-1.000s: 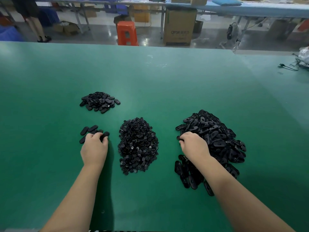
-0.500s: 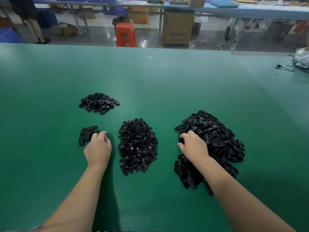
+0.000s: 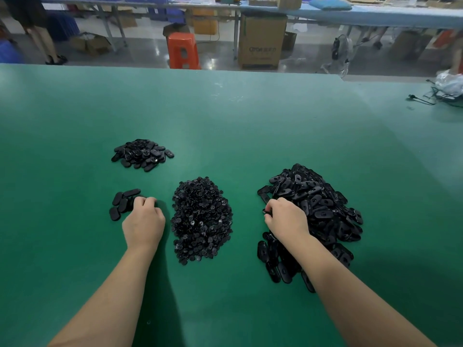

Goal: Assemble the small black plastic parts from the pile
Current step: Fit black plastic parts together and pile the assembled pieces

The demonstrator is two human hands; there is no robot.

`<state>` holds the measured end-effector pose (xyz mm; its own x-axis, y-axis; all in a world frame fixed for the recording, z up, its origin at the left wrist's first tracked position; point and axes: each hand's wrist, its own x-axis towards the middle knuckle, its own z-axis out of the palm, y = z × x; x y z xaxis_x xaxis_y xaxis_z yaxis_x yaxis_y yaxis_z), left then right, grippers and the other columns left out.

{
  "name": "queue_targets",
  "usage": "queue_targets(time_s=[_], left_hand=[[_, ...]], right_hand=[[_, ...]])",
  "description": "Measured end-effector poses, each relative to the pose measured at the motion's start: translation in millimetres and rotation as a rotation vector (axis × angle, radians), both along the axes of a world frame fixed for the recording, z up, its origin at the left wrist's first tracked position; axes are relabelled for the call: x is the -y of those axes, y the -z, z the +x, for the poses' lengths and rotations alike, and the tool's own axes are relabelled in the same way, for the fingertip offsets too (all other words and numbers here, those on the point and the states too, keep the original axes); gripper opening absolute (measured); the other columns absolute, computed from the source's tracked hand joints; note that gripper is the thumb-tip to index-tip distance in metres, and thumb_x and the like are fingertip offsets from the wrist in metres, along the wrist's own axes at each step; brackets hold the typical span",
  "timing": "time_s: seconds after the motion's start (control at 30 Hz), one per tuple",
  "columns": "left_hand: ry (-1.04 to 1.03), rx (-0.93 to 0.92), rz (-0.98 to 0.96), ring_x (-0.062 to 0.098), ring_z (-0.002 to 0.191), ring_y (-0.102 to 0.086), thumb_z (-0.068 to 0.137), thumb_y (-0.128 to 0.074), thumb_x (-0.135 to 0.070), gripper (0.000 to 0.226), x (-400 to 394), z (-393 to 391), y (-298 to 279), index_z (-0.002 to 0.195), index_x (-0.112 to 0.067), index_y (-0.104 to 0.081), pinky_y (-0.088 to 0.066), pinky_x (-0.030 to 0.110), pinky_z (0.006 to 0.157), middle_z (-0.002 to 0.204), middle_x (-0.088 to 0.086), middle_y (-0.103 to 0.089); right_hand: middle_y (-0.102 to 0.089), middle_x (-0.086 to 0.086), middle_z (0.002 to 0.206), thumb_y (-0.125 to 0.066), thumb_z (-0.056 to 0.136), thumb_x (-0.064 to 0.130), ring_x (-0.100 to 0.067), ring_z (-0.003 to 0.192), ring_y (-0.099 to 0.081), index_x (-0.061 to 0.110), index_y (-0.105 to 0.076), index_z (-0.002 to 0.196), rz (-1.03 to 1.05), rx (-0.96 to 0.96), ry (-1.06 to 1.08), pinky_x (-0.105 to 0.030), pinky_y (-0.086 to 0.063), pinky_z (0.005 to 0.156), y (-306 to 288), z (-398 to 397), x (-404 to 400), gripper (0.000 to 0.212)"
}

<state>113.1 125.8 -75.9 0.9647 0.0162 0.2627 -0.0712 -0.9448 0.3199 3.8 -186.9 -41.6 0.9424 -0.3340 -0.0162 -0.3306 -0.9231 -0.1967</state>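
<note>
On the green table lie several heaps of black plastic parts. A big pile of oval shells sits at the right. A pile of small round pieces is in the middle. A small heap of oval parts lies at the far left, and a few flat ovals lie nearer. My left hand has curled fingers beside those flat ovals; what it holds is hidden. My right hand pinches a black part at the big pile's left edge.
Beyond the table's far edge are an orange stool, a cardboard box, long benches and a standing person's legs. A cable and a plastic bag lie at the far right.
My left hand has slid right and back off the flat ovals, uncovering them. My right hand has stayed at the big pile's edge, fingers working on a part.
</note>
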Motion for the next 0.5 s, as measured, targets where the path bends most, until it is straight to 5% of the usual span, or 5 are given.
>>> queue_targets(time_s=[0.17,0.27,0.37,0.5], left_hand=[[0.009,0.043,-0.03,0.034,0.055,-0.056,0.09,-0.06,0.0,0.02,-0.6,-0.5,3.7,0.106,-0.001,-0.072,-0.038,0.031,0.049,0.113,0.016,-0.065],[0.007,0.058,-0.06,0.034,0.058,-0.058,0.09,-0.059,0.001,0.023,-0.4,-0.9,4.3,0.109,-0.002,-0.072,-0.04,0.032,0.05,0.115,0.015,-0.065],[0.004,0.068,-0.129,0.034,0.065,-0.06,0.091,-0.058,-0.001,0.025,0.6,-5.6,2.1,0.111,-0.004,-0.072,-0.046,0.036,0.054,0.115,0.012,-0.064],[-0.045,0.053,-0.329,0.024,0.078,-0.061,0.093,-0.058,-0.007,0.023,17.2,-21.9,-3.4,0.111,-0.01,-0.072,-0.047,0.034,0.065,0.113,0.005,-0.064]], right_hand=[[-0.068,0.001,0.1,-0.049,0.103,0.029,-0.021,0.087,-0.065,0.018,-0.063,0.11,0.124,0.088,0.02,-0.033,-0.051,0.07,-10.4,1.4,-0.1,0.019],[-0.071,0.001,0.09,-0.05,0.104,0.022,-0.017,0.077,-0.068,0.015,-0.062,0.108,0.541,0.166,0.074,-0.035,-0.057,0.068,-16.7,5.3,-3.3,0.014],[-0.069,-0.003,0.087,-0.05,0.104,0.01,-0.01,0.065,-0.064,0.01,-0.06,0.113,0.975,0.163,0.153,-0.021,-0.056,0.058,-19.1,9.0,-12.3,0.014],[-0.066,-0.007,0.087,-0.046,0.102,0.001,-0.012,0.067,-0.061,0.01,-0.059,0.118,1.126,0.071,0.182,-0.022,-0.057,0.062,-13.2,12.9,-27.3,0.022]])
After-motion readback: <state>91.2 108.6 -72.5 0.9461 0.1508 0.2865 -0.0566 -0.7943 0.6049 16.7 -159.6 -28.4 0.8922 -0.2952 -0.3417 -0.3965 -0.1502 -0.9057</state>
